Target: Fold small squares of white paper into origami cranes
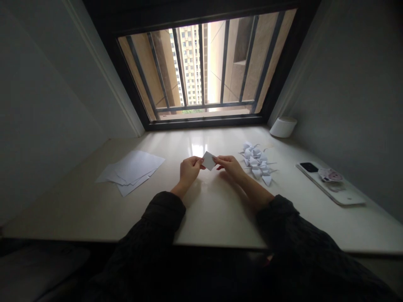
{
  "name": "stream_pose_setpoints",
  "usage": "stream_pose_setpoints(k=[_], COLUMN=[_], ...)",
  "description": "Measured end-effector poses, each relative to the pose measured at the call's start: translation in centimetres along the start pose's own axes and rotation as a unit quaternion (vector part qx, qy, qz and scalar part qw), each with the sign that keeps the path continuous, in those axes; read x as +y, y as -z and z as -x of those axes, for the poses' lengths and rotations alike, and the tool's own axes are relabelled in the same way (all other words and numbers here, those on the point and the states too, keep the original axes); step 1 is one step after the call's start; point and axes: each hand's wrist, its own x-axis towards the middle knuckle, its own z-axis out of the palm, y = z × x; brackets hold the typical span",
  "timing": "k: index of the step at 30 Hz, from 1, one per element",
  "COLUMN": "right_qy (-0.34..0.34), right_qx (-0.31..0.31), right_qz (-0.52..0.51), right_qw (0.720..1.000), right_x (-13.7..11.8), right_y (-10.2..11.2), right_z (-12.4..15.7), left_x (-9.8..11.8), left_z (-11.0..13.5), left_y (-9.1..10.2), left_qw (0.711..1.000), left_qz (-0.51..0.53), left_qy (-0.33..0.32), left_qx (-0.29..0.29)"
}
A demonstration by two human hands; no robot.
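A small folded white paper (pixel 208 160) is held up just above the pale desk (pixel 214 209), pinched from both sides. My left hand (pixel 189 169) grips its left edge with closed fingers. My right hand (pixel 229 165) pinches its right edge, thumb and forefinger pressed together. Both forearms wear dark knitted sleeves. To the right of my right hand lies a heap of several folded white paper cranes (pixel 257 162).
A loose stack of white paper sheets (pixel 130 171) lies at the left. A white phone (pixel 330 182) with a round sticker grip lies at the right. A white round container (pixel 283 126) stands by the barred window (pixel 204 71).
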Motion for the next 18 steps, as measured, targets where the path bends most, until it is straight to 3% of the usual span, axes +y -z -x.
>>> stream_pose_setpoints(k=[4,12,18], right_qy=[-0.005,-0.02,-0.006], right_qx=[0.013,0.154,0.153], right_qz=[-0.001,-0.025,-0.008], right_qw=[1.0,0.988,0.988], right_x=[0.08,0.39,0.75], right_y=[-0.22,-0.32,0.09], right_z=[0.08,0.1,-0.25], left_x=[0.39,1.0,0.53], left_z=[0.21,0.57,0.42], left_y=[0.0,-0.34,-0.33], left_qw=[1.0,0.996,0.998], left_qz=[0.008,0.072,0.032], left_qy=[0.008,0.027,0.001], left_qx=[-0.002,-0.035,-0.045])
